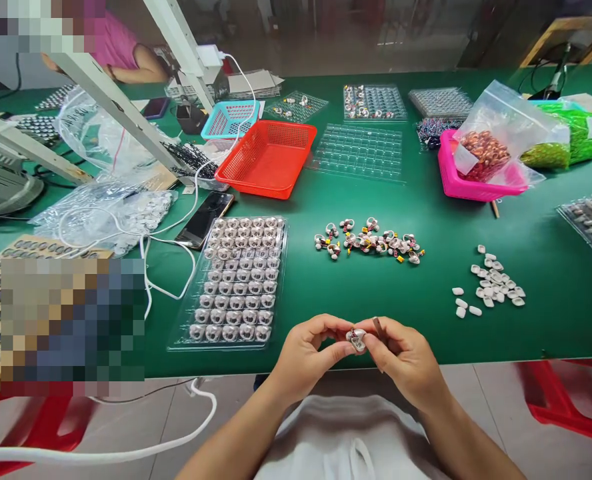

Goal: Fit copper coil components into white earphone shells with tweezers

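Observation:
Near the table's front edge, my left hand [310, 357] and my right hand [406, 360] meet, both pinching a small shiny white-and-silver piece [357, 339] between thumbs and fingertips. A thin brown stick-like tool [379, 329] also rests in my right hand's fingers. Beyond the hands lies a loose pile of small electronic parts with red wires and yellow bits [383, 244]. White oval caps [496, 287] are scattered to the right. On the left, a clear tray [175, 339] holds rows of silvery shells.
A red basket [269, 163], a blue basket [231, 120] and clear trays [359, 152] stand farther back. A pink basket [481, 190] with bagged beads is at right. A phone [205, 219] and white cables [171, 293] lie left. A person's arm [143, 67] shows at the upper left.

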Demonstrator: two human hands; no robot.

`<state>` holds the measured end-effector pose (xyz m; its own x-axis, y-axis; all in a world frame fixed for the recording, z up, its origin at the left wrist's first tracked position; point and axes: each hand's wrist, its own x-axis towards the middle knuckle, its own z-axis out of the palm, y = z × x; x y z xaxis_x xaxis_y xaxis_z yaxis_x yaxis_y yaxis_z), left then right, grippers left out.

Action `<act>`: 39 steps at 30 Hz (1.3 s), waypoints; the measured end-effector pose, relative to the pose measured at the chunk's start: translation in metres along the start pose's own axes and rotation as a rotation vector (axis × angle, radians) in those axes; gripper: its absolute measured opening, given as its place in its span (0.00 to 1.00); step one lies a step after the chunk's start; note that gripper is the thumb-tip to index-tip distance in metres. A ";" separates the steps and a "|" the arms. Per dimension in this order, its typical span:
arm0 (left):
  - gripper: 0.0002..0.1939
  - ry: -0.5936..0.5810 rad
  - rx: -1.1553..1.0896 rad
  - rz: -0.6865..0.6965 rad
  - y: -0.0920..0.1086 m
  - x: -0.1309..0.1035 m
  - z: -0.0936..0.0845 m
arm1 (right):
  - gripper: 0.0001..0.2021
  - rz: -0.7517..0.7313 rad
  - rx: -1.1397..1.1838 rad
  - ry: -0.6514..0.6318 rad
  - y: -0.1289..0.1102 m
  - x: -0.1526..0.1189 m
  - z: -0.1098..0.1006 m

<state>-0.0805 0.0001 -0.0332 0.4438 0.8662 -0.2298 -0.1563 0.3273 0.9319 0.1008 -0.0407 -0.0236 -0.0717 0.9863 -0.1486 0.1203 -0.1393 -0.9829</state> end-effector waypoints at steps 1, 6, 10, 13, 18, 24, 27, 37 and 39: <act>0.09 -0.003 0.003 -0.006 0.000 0.000 -0.001 | 0.09 -0.016 -0.021 -0.005 0.000 0.000 -0.001; 0.05 -0.001 0.245 0.084 0.005 0.000 -0.006 | 0.06 -0.208 -0.197 0.019 0.000 0.000 -0.007; 0.05 0.030 0.612 0.254 0.013 -0.001 -0.007 | 0.10 -0.353 -0.335 -0.016 0.006 -0.001 -0.009; 0.08 0.059 0.818 0.464 0.015 -0.002 -0.004 | 0.11 -0.406 -0.380 0.007 0.009 -0.001 -0.005; 0.07 0.121 0.716 0.454 0.012 -0.002 0.007 | 0.06 -0.272 -0.237 0.114 0.011 -0.001 0.005; 0.08 0.101 0.189 0.074 0.010 0.001 0.017 | 0.09 -0.016 0.132 0.153 0.019 -0.003 0.014; 0.10 0.081 0.070 -0.027 0.011 0.003 0.016 | 0.11 0.056 0.210 0.184 0.021 -0.004 0.014; 0.08 0.012 0.493 0.133 0.021 0.003 0.008 | 0.09 -0.045 0.036 0.163 0.017 -0.003 0.008; 0.08 -0.007 0.564 0.156 0.024 0.003 0.007 | 0.07 -0.122 -0.049 0.158 0.014 -0.003 0.007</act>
<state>-0.0769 0.0084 -0.0093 0.4592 0.8849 -0.0776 0.2727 -0.0573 0.9604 0.0962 -0.0463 -0.0381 0.0668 0.9977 -0.0058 0.1682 -0.0170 -0.9856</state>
